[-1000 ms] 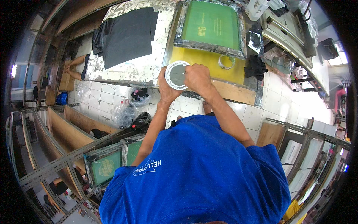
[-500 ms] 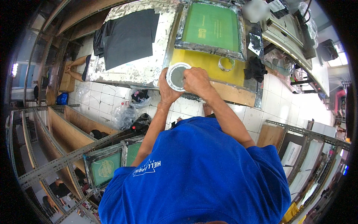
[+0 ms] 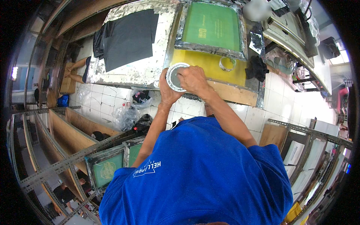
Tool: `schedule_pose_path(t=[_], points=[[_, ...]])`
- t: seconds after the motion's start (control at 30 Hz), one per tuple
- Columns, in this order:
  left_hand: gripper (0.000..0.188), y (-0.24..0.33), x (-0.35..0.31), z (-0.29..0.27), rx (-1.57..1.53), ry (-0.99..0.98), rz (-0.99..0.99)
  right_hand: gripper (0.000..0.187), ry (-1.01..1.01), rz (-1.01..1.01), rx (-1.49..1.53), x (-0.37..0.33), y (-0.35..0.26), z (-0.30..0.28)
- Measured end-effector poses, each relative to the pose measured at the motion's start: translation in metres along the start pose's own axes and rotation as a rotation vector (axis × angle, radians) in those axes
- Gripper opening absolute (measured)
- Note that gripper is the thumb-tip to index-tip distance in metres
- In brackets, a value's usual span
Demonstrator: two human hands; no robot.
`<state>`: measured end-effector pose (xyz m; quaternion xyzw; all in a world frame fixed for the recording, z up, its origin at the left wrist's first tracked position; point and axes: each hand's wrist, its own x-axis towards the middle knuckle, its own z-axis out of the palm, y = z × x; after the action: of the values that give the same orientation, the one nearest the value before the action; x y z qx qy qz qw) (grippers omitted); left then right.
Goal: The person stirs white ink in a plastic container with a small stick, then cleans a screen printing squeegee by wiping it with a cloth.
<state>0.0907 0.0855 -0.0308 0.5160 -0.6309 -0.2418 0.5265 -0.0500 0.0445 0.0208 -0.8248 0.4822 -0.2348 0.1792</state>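
A round white tub, its rim smeared and greyish stuff inside, is held near the front edge of the printing table. My left hand wraps around the tub's left side. Over the tub's opening is my right hand, fingers curled and pointing down inside; whatever they grip is hidden. Just beyond the tub lies a yellow screen in the table. A framed green printing screen with small yellowish print rests above it.
Black sheets lie on the paint-spattered board at left. A roll of tape and a black rag are on the right. Plastic bags sit on the tiled floor. Metal-framed shelves stand behind left. Another person's legs show at far left.
My right hand has shifted slightly left, from the tub's right rim to further over its opening. The left hand keeps its hold on the tub.
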Motion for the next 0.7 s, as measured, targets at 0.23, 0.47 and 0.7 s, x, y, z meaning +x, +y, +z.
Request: schedule_pose_path(t=[0.23, 0.47, 0.7], points=[[0.087, -0.006, 0.001, -0.001, 0.035, -0.047, -0.032, 0.014, -0.017, 0.111, -0.222, 0.002, -0.007, -0.003], [0.108, -0.027, -0.008, -0.001, 0.166, -0.052, -0.01, 0.015, -0.17, 0.097, -0.097, -0.003, -0.007, -0.018], [0.096, -0.018, -0.007, 0.002, 0.057, -0.002, -0.017, 0.016, -0.012, 0.159, -0.047, 0.0, -0.003, 0.0]])
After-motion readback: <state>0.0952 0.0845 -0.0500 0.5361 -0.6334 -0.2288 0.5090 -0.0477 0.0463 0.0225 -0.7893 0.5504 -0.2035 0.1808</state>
